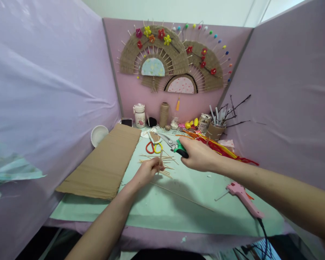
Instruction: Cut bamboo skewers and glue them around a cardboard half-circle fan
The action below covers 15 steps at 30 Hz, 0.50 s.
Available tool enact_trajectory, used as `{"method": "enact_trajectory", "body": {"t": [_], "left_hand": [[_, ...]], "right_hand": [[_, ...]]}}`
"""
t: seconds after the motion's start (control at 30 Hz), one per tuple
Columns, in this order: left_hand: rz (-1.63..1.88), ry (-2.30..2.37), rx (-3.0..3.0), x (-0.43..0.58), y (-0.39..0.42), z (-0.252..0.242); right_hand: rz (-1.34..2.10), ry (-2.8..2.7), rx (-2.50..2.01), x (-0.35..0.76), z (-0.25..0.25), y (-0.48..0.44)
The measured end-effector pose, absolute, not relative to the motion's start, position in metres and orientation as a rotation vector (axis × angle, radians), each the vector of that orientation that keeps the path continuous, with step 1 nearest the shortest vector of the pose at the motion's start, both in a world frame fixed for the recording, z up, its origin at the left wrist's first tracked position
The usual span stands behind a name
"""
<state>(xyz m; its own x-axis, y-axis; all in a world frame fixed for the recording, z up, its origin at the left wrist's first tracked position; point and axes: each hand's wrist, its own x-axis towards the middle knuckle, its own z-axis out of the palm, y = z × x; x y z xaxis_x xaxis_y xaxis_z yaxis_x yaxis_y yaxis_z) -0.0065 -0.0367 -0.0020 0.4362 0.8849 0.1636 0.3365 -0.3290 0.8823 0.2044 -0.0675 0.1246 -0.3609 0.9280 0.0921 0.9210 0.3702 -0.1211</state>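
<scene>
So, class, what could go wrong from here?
The metal shears with green-and-black handles in the right grip are near the left grip holding thin pale wooden sticks; a slip might cause a cut. The black cord of the pink glue gun hangs over the mint tabletop's edge; a snag could drag it off.

Pale thin sticks, near-upright, green-handled shears nearby

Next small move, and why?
Probably bring the green-handled cutter down to the held sticks: the right hand grips the cutter, the left hand pinches the sticks, and the blades show apart from them. Other short sticks lie loose close by.
</scene>
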Motion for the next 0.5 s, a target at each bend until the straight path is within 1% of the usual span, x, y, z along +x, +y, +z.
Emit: {"method": "enact_trajectory", "body": {"t": [0.07, 0.2, 0.33, 0.43, 0.5], "left_hand": [[0.853, 1.033, 1.893, -0.007, -0.037, -0.001], [0.847, 1.019, 1.921, -0.007, -0.037, -0.005], [0.800, 0.995, 1.940, -0.006, -0.037, -0.011], [0.825, 1.001, 1.965, -0.006, -0.036, -0.013], [0.880, 1.042, 1.973, -0.007, -0.034, -0.013]], "right_hand": [[0.164, -2.391, -1.668, 0.208, 0.128, -0.059], [0.568, -2.059, -1.550, 0.214, 0.117, -0.042], [1.066, -1.467, -1.211, 0.211, 0.072, -0.023], [1.234, -0.968, -1.049, 0.210, 0.033, -0.011], [1.243, -0.836, -1.032, 0.213, 0.014, -0.006]]}}
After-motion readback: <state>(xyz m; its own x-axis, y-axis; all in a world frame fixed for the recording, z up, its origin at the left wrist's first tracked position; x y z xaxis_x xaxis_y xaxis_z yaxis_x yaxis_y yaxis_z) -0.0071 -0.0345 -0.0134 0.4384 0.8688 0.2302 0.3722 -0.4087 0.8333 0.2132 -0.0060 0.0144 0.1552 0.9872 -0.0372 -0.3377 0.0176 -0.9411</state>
